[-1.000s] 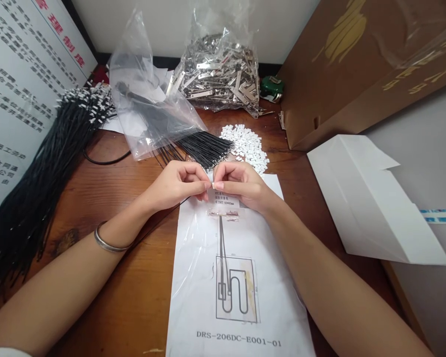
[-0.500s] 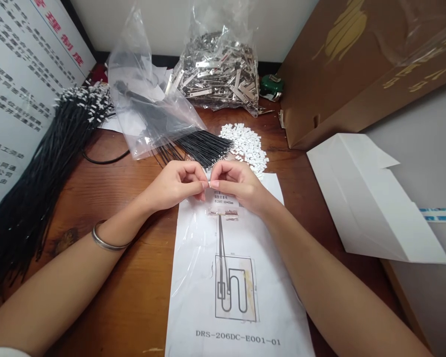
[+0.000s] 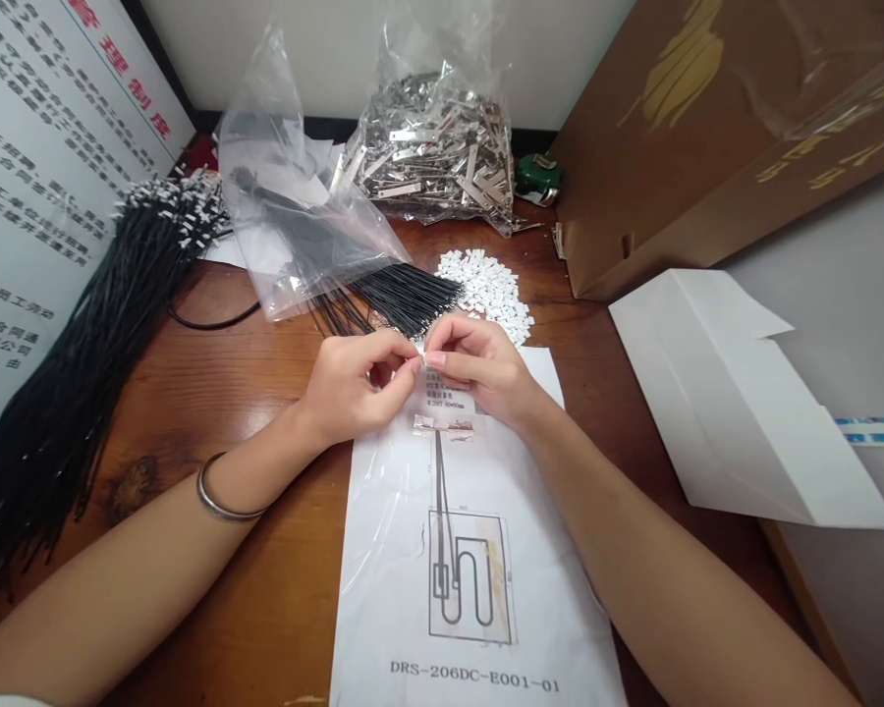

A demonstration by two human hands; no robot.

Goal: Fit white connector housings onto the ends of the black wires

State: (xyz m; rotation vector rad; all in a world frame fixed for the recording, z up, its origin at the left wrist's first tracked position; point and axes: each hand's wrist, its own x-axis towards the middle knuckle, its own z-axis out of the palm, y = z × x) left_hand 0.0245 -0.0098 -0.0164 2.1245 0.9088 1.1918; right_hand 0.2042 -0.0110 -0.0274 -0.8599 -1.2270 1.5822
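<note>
My left hand [image 3: 364,383] and my right hand [image 3: 478,368] meet above the top of the printed sheet, thumb and forefinger pinched on each. A tiny white connector housing [image 3: 422,349] shows between the fingertips, at the right hand's pinch. What the left fingers grip is hidden. Just beyond the hands lies a bundle of black wires [image 3: 405,295] with small metal tips, partly inside a clear plastic bag [image 3: 280,275]. Beside the wire tips is a pile of small white connector housings [image 3: 490,295].
A bag of flat metal strips [image 3: 434,147] stands at the back beside a green tape measure [image 3: 537,179]. Black wires with white ends [image 3: 110,295] hang at left. A brown box [image 3: 634,147] and a folded white carton [image 3: 737,403] flank the right. The drawing sheet [image 3: 383,609] lies in front.
My left hand has shifted slightly right and turned, its thumb now lower and its fingers straighter. The right hand stays nearly in place, still pinching. The view has moved slightly.
</note>
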